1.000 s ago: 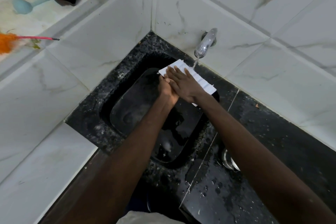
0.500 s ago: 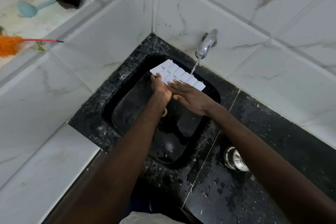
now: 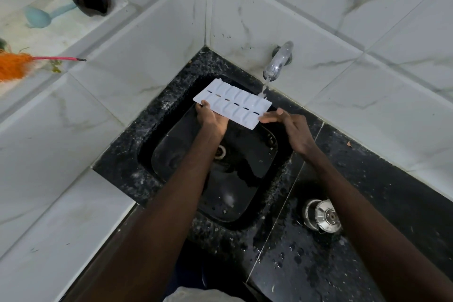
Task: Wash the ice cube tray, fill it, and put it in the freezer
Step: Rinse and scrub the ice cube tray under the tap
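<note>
White ice cube tray [image 3: 232, 103] (underside up) over black sink [image 3: 147, 144], under running tap [image 3: 278, 64]; left hand [image 3: 212, 119] grips its near edge, right hand [image 3: 291, 127] open-fingered, fingertips touching its end.

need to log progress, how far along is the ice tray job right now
Early stage: washing. The tap is running and its stream lands on the far end of the white ice cube tray, held over the black sink. The left hand grips its near edge; the right hand touches the other end with its fingertips. The compartments look bulged, so it seems underside up. Filling and freezing remain; no freezer is visible.
</note>
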